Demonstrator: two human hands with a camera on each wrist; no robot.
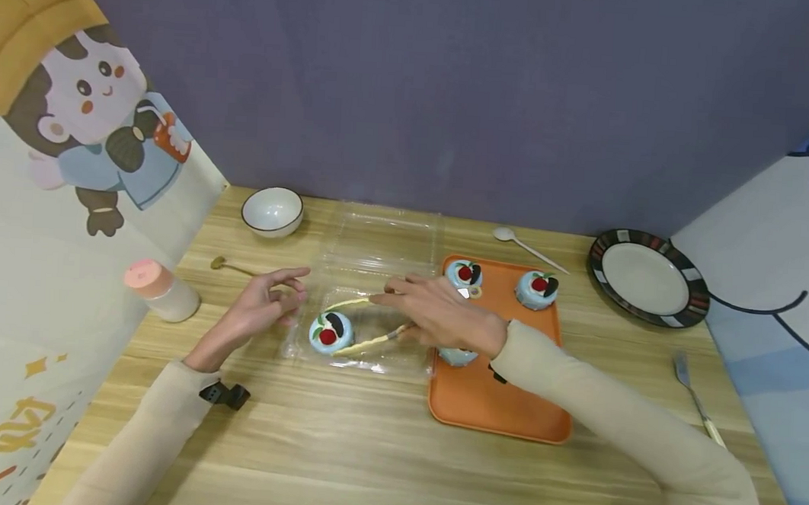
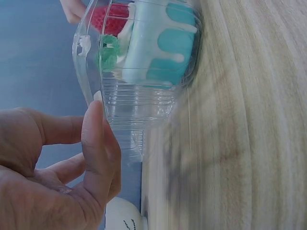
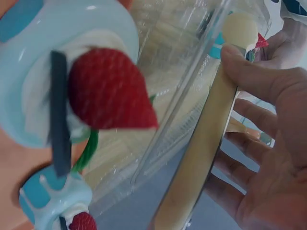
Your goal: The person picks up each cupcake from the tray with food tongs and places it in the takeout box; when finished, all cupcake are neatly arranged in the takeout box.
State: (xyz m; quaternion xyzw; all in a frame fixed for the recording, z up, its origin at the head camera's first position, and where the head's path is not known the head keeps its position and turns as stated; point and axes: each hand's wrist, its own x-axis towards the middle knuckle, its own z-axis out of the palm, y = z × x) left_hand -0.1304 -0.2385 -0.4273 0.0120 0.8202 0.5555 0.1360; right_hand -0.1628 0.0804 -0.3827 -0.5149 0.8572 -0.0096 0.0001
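Observation:
My right hand grips a pair of cream-coloured tongs with metal along the edges. Their tips lie on either side of a small blue cake, topped with a strawberry, a dark cookie piece and green leaves. This cake sits at the left end of a clear plastic box. Beside the box's left edge is my left hand, fingers loosely bent. In the left wrist view, a fingertip is right at the box's rim, close to the cake.
The box's lid lies open toward the wall. An orange tray at right carries similar cakes, one partly under my right hand. Around them are a white bowl, pink-capped jar, gold spoon, white spoon, plate and fork.

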